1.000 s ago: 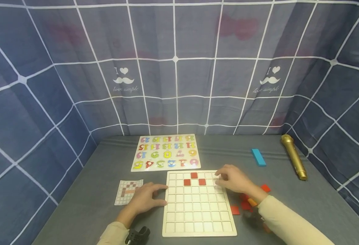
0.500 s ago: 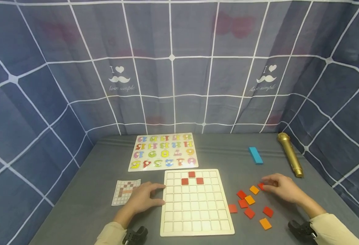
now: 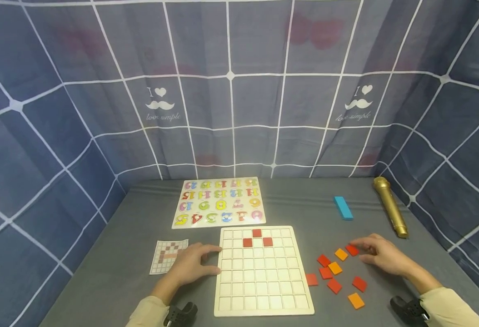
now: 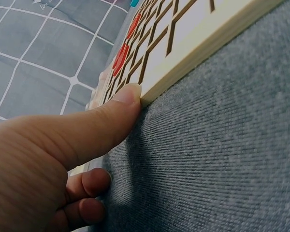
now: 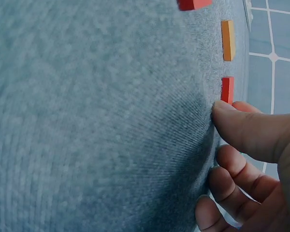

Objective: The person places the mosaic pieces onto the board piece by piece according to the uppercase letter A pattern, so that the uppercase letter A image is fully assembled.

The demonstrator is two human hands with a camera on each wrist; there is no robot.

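Note:
A pale wooden grid board (image 3: 264, 290) lies at the front middle, with three red tiles set in its upper squares, one of them a red square (image 3: 256, 233) in the top row. My left hand (image 3: 196, 265) rests at the board's left side, index finger and thumb spread. In the left wrist view the thumb (image 4: 121, 108) touches the board's edge. To the right, my right hand (image 3: 382, 255) is at a loose red tile (image 3: 351, 250) lying on the cloth. Its index fingertip reaches the tile's far edge, and the thumb is on the near side. The other fingers curl loosely.
Several loose red and orange tiles, such as an orange tile (image 3: 356, 300), lie right of the board. A printed pattern card (image 3: 153, 268) lies at left. Behind are a number puzzle board (image 3: 220, 223), a blue block (image 3: 343, 208) and a gold microphone (image 3: 391, 209). Checked curtains (image 3: 207, 145) enclose the table.
My right hand has gone from the board's upper right out to the red tile at the far right of the loose ones. My left hand has stayed at the board's edge.

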